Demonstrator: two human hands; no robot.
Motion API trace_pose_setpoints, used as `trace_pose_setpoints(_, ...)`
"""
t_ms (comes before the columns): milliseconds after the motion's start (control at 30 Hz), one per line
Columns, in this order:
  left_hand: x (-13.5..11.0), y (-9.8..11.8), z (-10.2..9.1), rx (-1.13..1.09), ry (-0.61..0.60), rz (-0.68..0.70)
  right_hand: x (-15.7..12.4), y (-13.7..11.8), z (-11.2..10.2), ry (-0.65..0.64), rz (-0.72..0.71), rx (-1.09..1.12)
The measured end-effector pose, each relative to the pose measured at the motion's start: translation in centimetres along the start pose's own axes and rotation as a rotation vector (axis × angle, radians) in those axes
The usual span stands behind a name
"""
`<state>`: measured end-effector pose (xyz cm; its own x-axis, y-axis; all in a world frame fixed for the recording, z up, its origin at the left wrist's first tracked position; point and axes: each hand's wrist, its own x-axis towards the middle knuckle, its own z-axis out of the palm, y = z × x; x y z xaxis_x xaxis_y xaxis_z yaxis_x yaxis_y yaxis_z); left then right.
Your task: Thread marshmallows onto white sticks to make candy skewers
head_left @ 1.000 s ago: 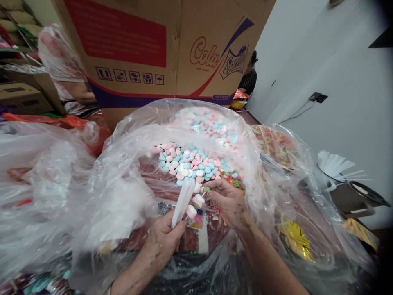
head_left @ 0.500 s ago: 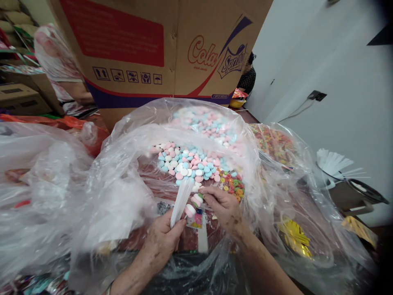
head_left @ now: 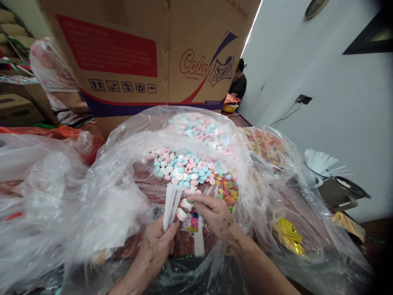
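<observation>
My left hand [head_left: 157,247] is closed round a bundle of thin white sticks [head_left: 170,203] that point up and away. A skewer of pink and white candies [head_left: 183,208] hangs beside the sticks. My right hand [head_left: 212,213] pinches at the top of that skewer, fingers pressed together on a candy. Both hands work inside a big clear plastic bag [head_left: 123,180]. Just beyond them lies a heap of pink, blue and white candies [head_left: 181,169], with small coloured ring candies [head_left: 227,189] to its right.
A large Cola cardboard box [head_left: 147,61] stands behind the bag. Another bag of coloured candy [head_left: 267,147] lies to the right, with white sticks in a pot [head_left: 322,164] by the wall. Crumpled plastic bags [head_left: 37,184] fill the left. Two other people [head_left: 55,78] sit farther back.
My right hand has drawn back from the ring candies toward the skewer at the sticks. The view has shifted a little, so everything sits lower and further left.
</observation>
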<state>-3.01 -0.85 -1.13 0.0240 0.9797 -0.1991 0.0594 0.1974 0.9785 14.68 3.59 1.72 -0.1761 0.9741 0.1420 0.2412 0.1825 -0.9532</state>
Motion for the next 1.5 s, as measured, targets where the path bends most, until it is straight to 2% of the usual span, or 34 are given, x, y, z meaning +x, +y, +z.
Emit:
trace_pose_setpoints(67, -0.1, 0.4, 0.0, -0.008, 0.01, -0.014, 1.3, -0.4, -1.9, 0.042, 0.016, -0.121)
trace_pose_setpoints(167, -0.1, 0.4, -0.1, -0.012, -0.004, -0.012, 4.1, -0.6, -4.4, 0.19, 0.052, -0.471)
trace_pose_setpoints(233, -0.1, 0.1, -0.2, -0.012, -0.021, -0.013, 5.7, -0.2, -5.1, 0.138, 0.027, -0.733)
trace_pose_setpoints(300, 0.0, -0.2, -0.3, -0.011, -0.032, -0.019, 6.9, 0.4, -4.7, 0.027, -0.014, -0.945)
trace_pose_setpoints(433, 0.0, -0.1, -0.3, -0.009, -0.027, -0.014, 7.7, 1.6, -3.5, -0.056, -0.041, -1.162)
trace_pose_setpoints(533, -0.1, 0.2, -0.3, -0.017, -0.023, -0.007, 7.5, 1.7, -4.2, -0.029, -0.023, -1.088)
trace_pose_setpoints(700, 0.0, 0.1, -0.3, -0.021, -0.027, -0.031, 6.2, 1.1, -7.5, 0.035, 0.122, -0.902)
trace_pose_setpoints(800, 0.1, -0.1, -0.3, -0.019, -0.047, -0.042, 5.7, 1.3, -8.5, 0.105, 0.183, -0.806)
trace_pose_setpoints(933, -0.1, 0.1, -0.3, -0.026, -0.046, -0.046, 5.8, 1.9, -8.1, 0.108, 0.182, -0.719)
trace_pose_setpoints(1133, -0.1, 0.6, -0.1, -0.017, -0.023, -0.035, 5.6, 2.6, -6.3, 0.048, 0.175, -0.914)
trace_pose_setpoints(1300, 0.0, 0.9, 0.0, -0.04, -0.023, -0.051, 3.3, 1.8, -6.0, -0.101, 0.001, -0.946)
trace_pose_setpoints(1367, -0.1, 1.2, 0.0, -0.036, -0.021, -0.054, 2.9, 1.4, -6.4, -0.075, 0.0, -0.865)
trace_pose_setpoints(1500, -0.2, 1.7, 0.0, -0.031, -0.009, -0.055, 3.5, 1.4, -7.3, 0.078, 0.161, -0.659)
